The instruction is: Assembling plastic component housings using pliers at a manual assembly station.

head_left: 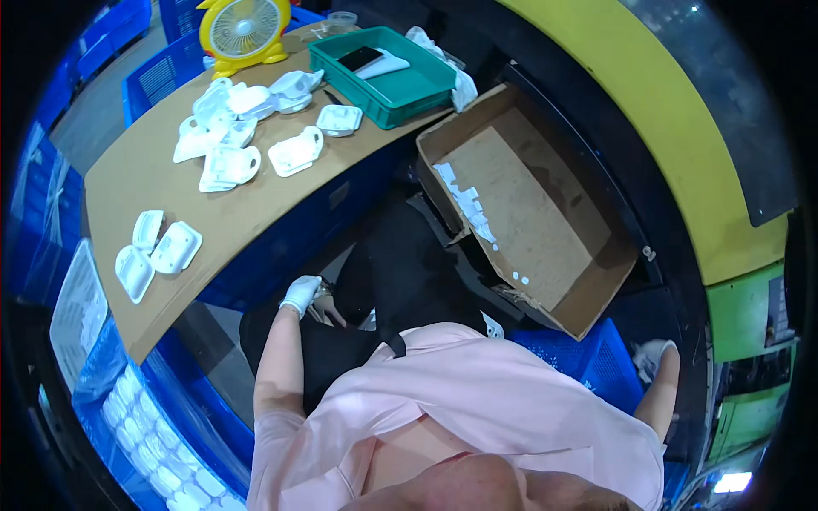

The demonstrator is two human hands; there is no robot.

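My left hand [301,295], in a white glove, is low beside my dark-clad leg, below the table's edge. Its fingers are mostly turned away, and I cannot make out anything in them. Far to the right, my right hand [653,359], also gloved, reaches down beside a blue basket [609,366]; its fingers are smeared and partly hidden. White plastic shells [230,166] lie in a loose pile on the brown table [256,230]. Nearer on the left sits a small group of similar white parts [177,247]. Neither hand touches them.
A yellow fan [245,34] and a green tray [392,111] with a dark phone [360,59] stand at the table's back. Right of it, an open cardboard box [545,230] holds small white pieces. A blue-lined crate of white parts [158,434] stands lower left.
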